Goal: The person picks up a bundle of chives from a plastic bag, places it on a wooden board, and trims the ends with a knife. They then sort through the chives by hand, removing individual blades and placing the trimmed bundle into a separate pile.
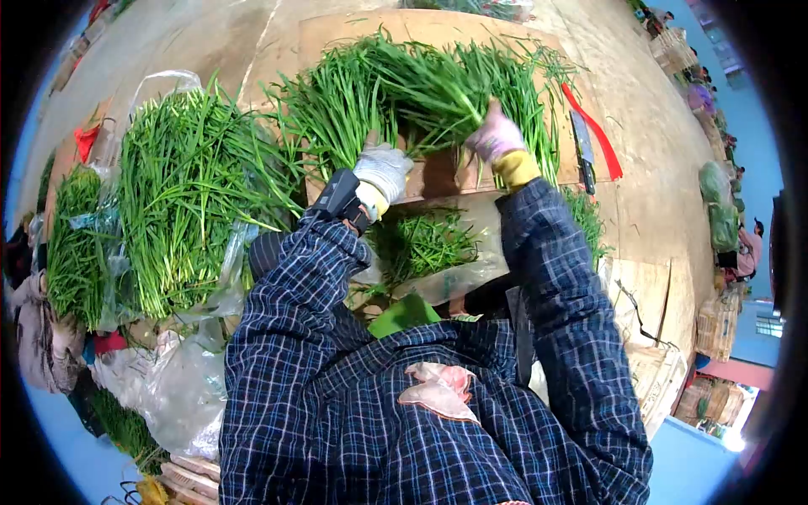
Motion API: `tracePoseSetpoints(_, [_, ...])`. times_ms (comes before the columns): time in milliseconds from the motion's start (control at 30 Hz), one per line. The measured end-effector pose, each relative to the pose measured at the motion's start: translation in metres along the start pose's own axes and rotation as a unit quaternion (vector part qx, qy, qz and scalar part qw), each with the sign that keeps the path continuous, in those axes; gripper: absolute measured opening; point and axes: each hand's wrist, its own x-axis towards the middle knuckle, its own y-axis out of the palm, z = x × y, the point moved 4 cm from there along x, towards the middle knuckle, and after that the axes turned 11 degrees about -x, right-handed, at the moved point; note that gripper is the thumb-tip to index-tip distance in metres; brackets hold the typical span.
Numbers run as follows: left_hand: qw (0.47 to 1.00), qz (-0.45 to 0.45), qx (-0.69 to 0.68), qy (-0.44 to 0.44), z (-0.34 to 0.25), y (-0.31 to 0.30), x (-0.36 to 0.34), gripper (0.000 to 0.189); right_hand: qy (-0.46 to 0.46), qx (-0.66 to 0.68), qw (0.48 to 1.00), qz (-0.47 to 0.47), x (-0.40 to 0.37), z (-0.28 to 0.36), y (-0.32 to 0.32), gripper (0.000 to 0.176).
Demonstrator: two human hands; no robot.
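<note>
Both my hands wear gloves and reach into a pile of long green chives (429, 93) lying on a wooden board (438, 29). My left hand (383, 168), in a grey-white glove, grips the stalks at the pile's near left. My right hand (495, 135), in a pinkish glove with a yellow cuff, holds stalks at the near right of the same pile. My sleeves are dark blue plaid. A small black device (337, 195) is strapped at my left wrist.
A big bundle of chives (189, 189) lies on clear plastic at left, another bundle (71, 244) further left. More chives in a plastic bag (425, 248) sit below my hands. A knife (582, 151) with a red strip (593, 130) lies at right. Woven crates (715, 328) and people stand far right.
</note>
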Motion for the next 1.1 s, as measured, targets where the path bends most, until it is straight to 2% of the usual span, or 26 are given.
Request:
tracePoseSetpoints(100, [1.0, -0.008, 0.006, -0.002, 0.003, 0.006, 0.004, 0.031, 0.017, -0.05, 0.997, -0.055, 0.011, -0.015, -0.064, 0.083])
tracePoseSetpoints(167, [1.0, 0.005, 0.015, 0.002, 0.003, 0.007, 0.005, 0.031, -0.056, 0.024, 0.995, -0.074, 0.026, -0.039, -0.101, 0.077])
tracePoseSetpoints(233, [1.0, -0.008, 0.026, 0.008, 0.001, 0.004, 0.004, 0.032, -0.066, 0.105, 0.988, -0.091, 0.023, -0.047, -0.141, 0.067])
tracePoseSetpoints(300, [0.999, 0.003, 0.043, 0.004, 0.001, 0.005, 0.006, 0.032, -0.052, 0.119, 0.985, -0.113, 0.014, -0.052, -0.174, 0.059])
tracePoseSetpoints(367, [0.998, 0.031, 0.06, 0.011, -0.001, 0.002, 0.003, 0.031, -0.101, 0.092, 0.978, -0.158, 0.021, -0.068, -0.196, 0.042])
tracePoseSetpoints(400, [0.995, 0.077, 0.068, 0.001, -0.003, -0.001, 0.003, 0.036, -0.114, 0.149, 0.968, -0.167, 0.006, -0.066, -0.204, 0.036])
tracePoseSetpoints(433, [0.995, 0.073, 0.069, -0.002, -0.002, 0.002, 0.003, 0.036, -0.129, 0.206, 0.954, -0.175, -0.01, -0.065, -0.21, 0.032])
tracePoseSetpoints(500, [0.996, -0.073, 0.044, 0.023, -0.005, 0.0, -0.003, 0.041, -0.139, 0.113, 0.975, -0.135, -0.014, -0.059, -0.215, 0.038])
tracePoseSetpoints(533, [0.995, -0.071, 0.068, 0.011, -0.021, -0.021, -0.012, 0.046, -0.133, 0.172, 0.965, -0.148, -0.005, -0.063, -0.209, 0.04])
tracePoseSetpoints(567, [0.985, -0.17, 0.032, 0.021, -0.033, -0.036, -0.02, 0.05, -0.128, 0.231, 0.951, -0.159, 0.004, -0.064, -0.194, 0.042])
tracePoseSetpoints(600, [0.981, -0.19, -0.032, 0.01, -0.048, -0.055, -0.031, 0.054, -0.108, 0.229, 0.95, -0.184, 0.007, -0.059, -0.18, 0.045])
tracePoseSetpoints(633, [0.973, -0.208, -0.097, 0.001, -0.063, -0.069, -0.039, 0.058, 0.05, 0.222, 0.96, -0.164, -0.009, -0.04, -0.166, 0.046])
tracePoseSetpoints(667, [0.944, -0.223, -0.243, 0.006, -0.072, -0.064, -0.041, 0.059, -0.064, 0.328, 0.936, -0.109, -0.025, -0.027, -0.153, 0.051])
tracePoseSetpoints(700, [0.894, -0.234, -0.383, 0.011, -0.079, -0.056, -0.037, 0.06, -0.026, 0.265, 0.955, -0.129, -0.008, -0.029, -0.12, 0.057])
tracePoseSetpoints(733, [0.811, -0.176, -0.558, 0.012, -0.079, 0.01, 0.014, 0.068, -0.055, 0.295, 0.946, -0.122, -0.012, -0.021, -0.09, 0.069])
tracePoseSetpoints(767, [0.587, -0.041, -0.807, -0.041, -0.09, 0.009, 0.002, 0.075, -0.086, 0.326, 0.935, -0.108, -0.035, -0.015, -0.062, 0.074])
tracePoseSetpoints(800, [0.419, -0.02, -0.908, 0.0, -0.092, 0.016, 0.003, 0.077, -0.116, 0.358, 0.922, -0.091, -0.059, -0.008, -0.034, 0.079])
tracePoseSetpoints(833, [0.233, 0.0, -0.971, 0.046, -0.093, 0.018, 0.004, 0.08, -0.074, 0.264, 0.956, -0.102, -0.052, -0.015, 0.016, 0.086])
tracePoseSetpoints(867, [0.201, -0.054, -0.977, 0.043, -0.087, 0.008, -0.004, 0.076, -0.091, 0.17, 0.977, -0.092, -0.086, -0.004, 0.028, 0.092])
tracePoseSetpoints(900, [0.176, -0.049, -0.982, 0.045, -0.076, 0.028, 0.007, 0.074, -0.088, 0.148, 0.983, -0.071, -0.115, 0.001, 0.042, 0.095])
tracePoseSetpoints(933, [0.203, -0.052, -0.976, 0.055, -0.075, 0.029, -0.002, 0.075, 0.013, 0.141, 0.99, 0.001, -0.137, 0.015, 0.038, 0.096])
tracePoseSetpoints(967, [0.231, -0.056, -0.969, 0.064, -0.075, 0.029, -0.013, 0.075, -0.012, 0.176, 0.984, -0.033, -0.145, 0.011, 0.051, 0.095])
tracePoseSetpoints(1000, [0.181, -0.035, -0.98, 0.076, -0.073, 0.042, -0.006, 0.073, -0.013, 0.147, 0.988, -0.039, -0.15, 0.009, 0.065, 0.094])
tracePoseSetpoints(1033, [0.184, -0.039, -0.981, 0.04, -0.075, 0.035, -0.021, 0.067, -0.011, 0.118, 0.992, -0.045, -0.155, 0.008, 0.074, 0.094])
tracePoseSetpoints(1067, [0.188, -0.028, -0.98, 0.057, -0.076, 0.03, -0.023, 0.064, -0.01, 0.119, 0.992, -0.046, -0.16, 0.006, 0.083, 0.094])
tracePoseSetpoints(1100, [0.189, -0.018, -0.979, 0.075, -0.079, 0.026, -0.023, 0.061, -0.02, 0.108, 0.99, -0.092, -0.165, 0.004, 0.083, 0.091])
